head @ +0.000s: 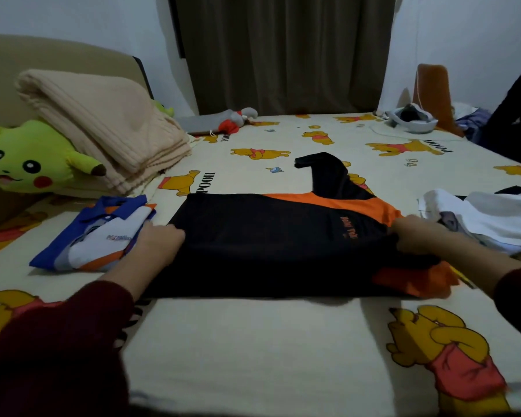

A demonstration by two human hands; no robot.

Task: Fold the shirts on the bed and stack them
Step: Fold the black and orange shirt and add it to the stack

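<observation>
Both arms wear long, dark maroon sleeves of a soft, plain fabric without visible print or buttons, each ending at the wrist so that the left hand (160,240) and the right hand (418,233) are bare, without rings, watch or gloves.

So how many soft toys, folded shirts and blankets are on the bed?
Soft toys: 2, a green Pikachu plush and a grey-and-red plush.
Folded shirts: 1, the blue-and-white polo.
Blankets: 1, the beige blanket.
Total: 4
</observation>
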